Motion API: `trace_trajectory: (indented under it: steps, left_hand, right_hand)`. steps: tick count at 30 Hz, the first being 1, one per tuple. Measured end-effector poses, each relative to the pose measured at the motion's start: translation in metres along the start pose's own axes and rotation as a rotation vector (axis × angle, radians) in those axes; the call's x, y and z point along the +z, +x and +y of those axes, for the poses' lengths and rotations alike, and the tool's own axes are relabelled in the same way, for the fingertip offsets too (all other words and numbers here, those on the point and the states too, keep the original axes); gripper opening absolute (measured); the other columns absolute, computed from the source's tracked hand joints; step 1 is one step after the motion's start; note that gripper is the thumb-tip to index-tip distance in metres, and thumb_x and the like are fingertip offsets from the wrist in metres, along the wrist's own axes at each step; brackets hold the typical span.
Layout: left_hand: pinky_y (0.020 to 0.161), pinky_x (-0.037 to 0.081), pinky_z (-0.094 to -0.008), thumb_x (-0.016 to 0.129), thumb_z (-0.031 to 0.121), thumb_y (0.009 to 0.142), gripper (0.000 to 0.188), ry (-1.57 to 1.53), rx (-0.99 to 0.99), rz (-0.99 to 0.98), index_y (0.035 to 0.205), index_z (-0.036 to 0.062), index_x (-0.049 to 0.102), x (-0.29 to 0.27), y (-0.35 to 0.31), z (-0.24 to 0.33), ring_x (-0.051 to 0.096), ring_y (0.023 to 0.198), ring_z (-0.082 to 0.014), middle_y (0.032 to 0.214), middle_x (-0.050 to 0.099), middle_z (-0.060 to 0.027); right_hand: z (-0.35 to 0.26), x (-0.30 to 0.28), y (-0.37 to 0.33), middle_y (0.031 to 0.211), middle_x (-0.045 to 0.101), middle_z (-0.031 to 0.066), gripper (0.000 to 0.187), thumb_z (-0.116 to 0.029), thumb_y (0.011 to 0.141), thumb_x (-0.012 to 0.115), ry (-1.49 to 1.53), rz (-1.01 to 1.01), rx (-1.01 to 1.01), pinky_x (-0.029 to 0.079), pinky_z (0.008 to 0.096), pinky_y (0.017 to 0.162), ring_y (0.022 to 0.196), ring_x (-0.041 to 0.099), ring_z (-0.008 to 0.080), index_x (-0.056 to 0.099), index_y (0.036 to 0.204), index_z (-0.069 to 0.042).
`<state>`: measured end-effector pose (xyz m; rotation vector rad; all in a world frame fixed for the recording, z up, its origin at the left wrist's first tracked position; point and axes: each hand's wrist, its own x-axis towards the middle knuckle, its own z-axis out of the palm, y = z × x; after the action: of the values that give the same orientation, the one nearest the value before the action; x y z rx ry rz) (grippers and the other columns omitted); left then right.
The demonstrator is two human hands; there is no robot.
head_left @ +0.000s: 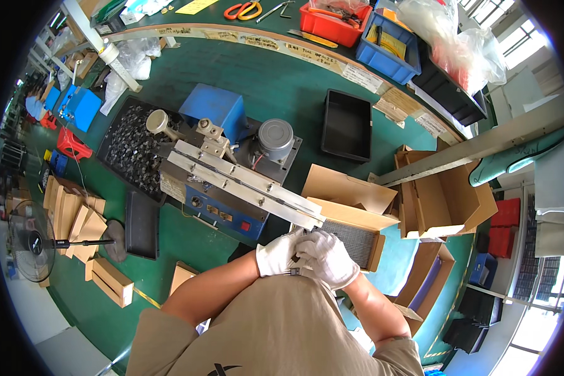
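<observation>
Both my hands wear white gloves and meet close to my body, just below the end of a long pale metal rail (pixel 244 183). My left hand (pixel 277 255) is closed, its fingertips bent inward. Against it presses my right hand (pixel 328 257), with its fingers curled. Small dark and metallic bits show between and below the gloves, too small to name. Beside my right hand stands an open cardboard box (pixel 377 252) filled with rows of thin grey parts (pixel 352 243). The rail belongs to a bench machine with a blue control panel (pixel 222 213).
A black tray of small dark parts (pixel 135 147) lies left of the machine. Another black tray (pixel 347 125) sits behind. Open cartons (pixel 442 200) stand at right. Red (pixel 332 25) and blue bins (pixel 388 53) rest on the shelf. A fan (pixel 34 241) stands at far left.
</observation>
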<state>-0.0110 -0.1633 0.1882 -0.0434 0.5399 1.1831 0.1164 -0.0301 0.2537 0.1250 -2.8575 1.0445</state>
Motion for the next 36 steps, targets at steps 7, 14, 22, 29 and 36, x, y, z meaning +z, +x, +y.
trace_trajectory:
  steps: [7,14,22,29,36]
  left_hand:
    - [0.114,0.037,-0.047,0.031,0.047,0.109,0.056,-0.447,-0.072,-0.595,0.153,0.0122,0.033,-0.053,0.02,-0.025,0.044,0.137,-0.0275,0.148,0.047,-0.0105]
    - [0.123,0.017,-0.0463,0.059,0.037,0.096,0.06,0.073,-0.038,-0.014,0.149,0.0116,0.044,0.004,-0.002,0.001,0.034,0.148,-0.0228,0.156,0.041,-0.01]
    - [0.123,0.021,-0.0418,0.05,0.031,0.103,0.056,0.069,0.007,-0.111,0.152,0.0096,0.035,0.004,-0.002,0.0,0.035,0.147,-0.0217,0.158,0.038,-0.0093]
    - [0.122,0.024,-0.039,0.039,0.036,0.108,0.053,-0.295,-0.048,-0.35,0.152,0.0078,0.034,-0.025,0.012,-0.013,0.035,0.146,-0.0217,0.157,0.038,-0.0095]
    - [0.101,0.048,-0.0384,0.039,0.05,0.106,0.053,-0.275,-0.112,-0.095,0.137,0.0082,0.053,-0.008,0.009,-0.006,0.06,0.121,-0.0262,0.132,0.061,-0.0138]
  right_hand:
    - [-0.02,-0.008,0.008,0.102,0.067,0.0113,0.024,-0.017,0.071,0.076,0.0,-0.191,0.216,0.052,0.046,0.082,0.098,0.063,0.0347,0.066,0.091,-0.008]
    - [-0.015,0.0,-0.002,0.101,0.064,0.0119,0.017,-0.013,0.074,0.07,0.054,-0.028,0.094,0.051,0.046,0.079,0.094,0.061,0.0353,0.065,0.089,-0.008]
    - [-0.009,0.005,-0.011,0.103,0.064,0.0089,0.02,-0.009,0.072,0.072,0.061,-0.11,0.202,0.051,0.0433,0.08,0.096,0.062,0.0323,0.066,0.091,-0.009]
    - [-0.017,0.003,-0.008,0.098,0.067,0.0095,0.02,-0.008,0.071,0.074,0.011,-0.037,0.146,0.052,0.044,0.082,0.096,0.064,0.0325,0.066,0.09,-0.009]
    - [-0.008,-0.001,-0.022,0.097,0.064,0.0121,0.017,0.0,0.079,0.069,0.17,0.233,0.272,0.053,0.0428,0.08,0.09,0.064,0.0335,0.062,0.093,-0.007]
